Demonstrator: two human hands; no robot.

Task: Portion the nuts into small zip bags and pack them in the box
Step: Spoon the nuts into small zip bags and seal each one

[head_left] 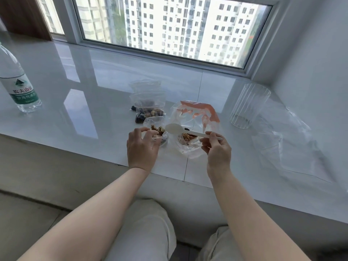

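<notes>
On the white windowsill, my left hand (pixel 142 146) holds open a small clear zip bag (pixel 155 129) with walnuts and dark fruit inside. My right hand (pixel 216 147) pinches the handle of a white plastic spoon (pixel 176 128); its empty bowl hovers by the small bag's mouth. Under the spoon lies a larger clear bag with orange print (pixel 197 117), a few nuts (pixel 188 136) left in it. Behind the left hand lie filled small zip bags (pixel 148 108) in a stack.
A ribbed clear plastic container (pixel 246 106) lies tilted at the right, beside a big crumpled clear bag (pixel 293 144). A water bottle (pixel 17 85) stands at the far left. The window runs along the back; the sill's front edge is just below my hands.
</notes>
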